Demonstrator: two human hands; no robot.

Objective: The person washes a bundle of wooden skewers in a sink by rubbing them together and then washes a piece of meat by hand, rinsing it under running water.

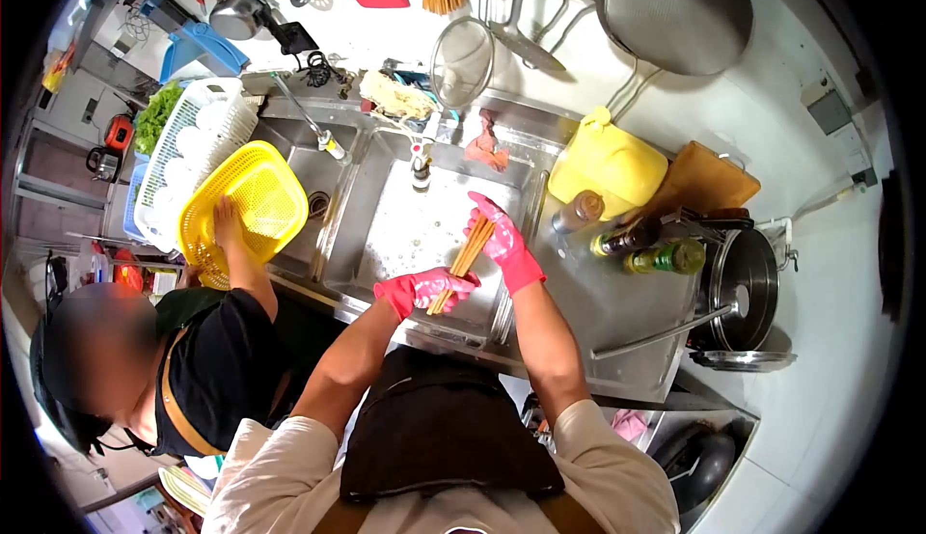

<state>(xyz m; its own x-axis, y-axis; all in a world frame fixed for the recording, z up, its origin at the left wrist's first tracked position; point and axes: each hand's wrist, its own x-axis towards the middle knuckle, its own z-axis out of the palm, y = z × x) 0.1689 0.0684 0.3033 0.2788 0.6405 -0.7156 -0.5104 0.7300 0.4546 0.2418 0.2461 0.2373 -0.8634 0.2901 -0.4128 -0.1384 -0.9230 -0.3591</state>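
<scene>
In pink rubber gloves, my two hands hold a bundle of wooden chopsticks (471, 249) at a slant above the sink basin (381, 293). The fingers of my left hand (429, 290) close round the lower end of the bundle. My right hand (502, 242) grips its upper part, and some of its fingers are hidden behind the sticks. White suds (410, 225) cover much of the water below. A faucet (421, 172) points down at the back of this basin.
At the left, a co-worker's hand (228, 225) touches a yellow basket (289, 191) beside a white basket (154, 201). Right of the basin are a yellow cloth-like item (608, 163), bottles (666, 256), a cutting board (709, 182) and a metal pot (748, 273). Strainers (675, 13) hang above.
</scene>
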